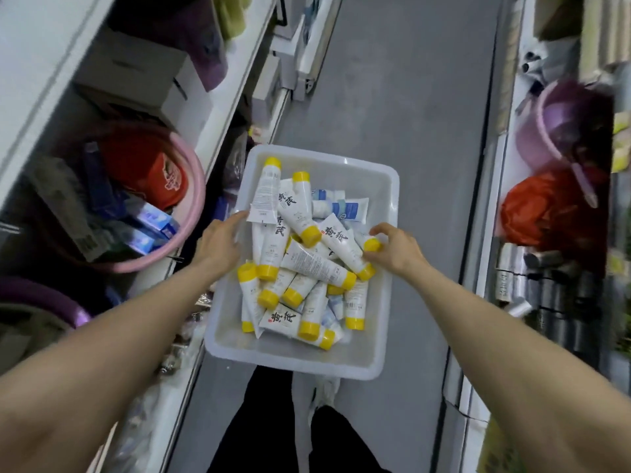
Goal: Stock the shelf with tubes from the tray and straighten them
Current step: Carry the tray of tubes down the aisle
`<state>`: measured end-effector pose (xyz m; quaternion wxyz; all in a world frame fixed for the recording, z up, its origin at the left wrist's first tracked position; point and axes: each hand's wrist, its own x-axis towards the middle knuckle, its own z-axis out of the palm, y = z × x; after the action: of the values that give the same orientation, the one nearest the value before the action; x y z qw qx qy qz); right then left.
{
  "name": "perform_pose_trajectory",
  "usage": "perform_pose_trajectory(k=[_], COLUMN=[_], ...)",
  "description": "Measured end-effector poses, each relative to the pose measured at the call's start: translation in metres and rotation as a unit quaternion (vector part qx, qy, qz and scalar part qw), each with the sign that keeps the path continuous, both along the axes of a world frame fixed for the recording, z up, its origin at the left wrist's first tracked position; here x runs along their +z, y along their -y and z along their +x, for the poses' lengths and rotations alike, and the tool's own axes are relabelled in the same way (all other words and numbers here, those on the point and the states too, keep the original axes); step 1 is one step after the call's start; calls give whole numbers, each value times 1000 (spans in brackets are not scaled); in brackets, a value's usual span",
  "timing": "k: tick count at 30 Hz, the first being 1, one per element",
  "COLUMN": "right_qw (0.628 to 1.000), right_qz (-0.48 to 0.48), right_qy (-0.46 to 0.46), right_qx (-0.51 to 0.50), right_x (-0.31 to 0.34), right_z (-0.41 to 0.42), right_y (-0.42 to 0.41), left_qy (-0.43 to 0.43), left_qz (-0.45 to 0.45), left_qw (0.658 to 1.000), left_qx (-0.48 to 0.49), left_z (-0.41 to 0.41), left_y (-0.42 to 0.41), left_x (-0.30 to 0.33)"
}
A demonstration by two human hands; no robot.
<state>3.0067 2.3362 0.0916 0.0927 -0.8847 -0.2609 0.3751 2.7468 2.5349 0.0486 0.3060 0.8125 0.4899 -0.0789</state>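
Grey aisle floor (403, 97) carries your tray (382, 336); your right hand (392, 249) pinches a yellow-capped tube (345, 247); your left hand (220, 240), fingers relaxed, touches the rim.

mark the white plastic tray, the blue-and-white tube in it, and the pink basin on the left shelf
white plastic tray (382, 339): head view, bare right wall.
blue-and-white tube (345, 209): head view, mid-body.
pink round plastic basin (199, 203): head view, right rim.
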Motion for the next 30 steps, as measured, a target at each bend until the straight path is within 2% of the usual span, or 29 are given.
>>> perform_pose_trajectory(k=[9,15,20,21,23,25,28,30], right_qw=[999,997,996,997,990,975,953,952], right_qz=[-14,-35,-64,-75,-81,-49,22,11], right_qy=[-37,-63,-57,-26,91,167,210,181], right_qx=[-17,-27,-22,-3,71,137,215,246], right_x=[-66,-103,-113,-114,-112,-109,-110,-117], right_z=[26,23,20,19,19,19,15,8], right_y=[-82,-90,-89,-90,-96,-103,-111,-115], left_qy=[10,0,-7,-18,-31,-5,6,-13], left_qz=[-7,-38,-40,-13,62,86,54,25], left_qw=[1000,999,999,999,996,992,986,987], left_qx=[-22,-27,-36,-37,-53,-92,-156,-158], left_z=[34,30,32,35,49,69,99,115], left_y=[-87,-100,-96,-93,-83,-71,-57,-51], left_x=[-65,-96,-90,-85,-74,-65,-67,-73])
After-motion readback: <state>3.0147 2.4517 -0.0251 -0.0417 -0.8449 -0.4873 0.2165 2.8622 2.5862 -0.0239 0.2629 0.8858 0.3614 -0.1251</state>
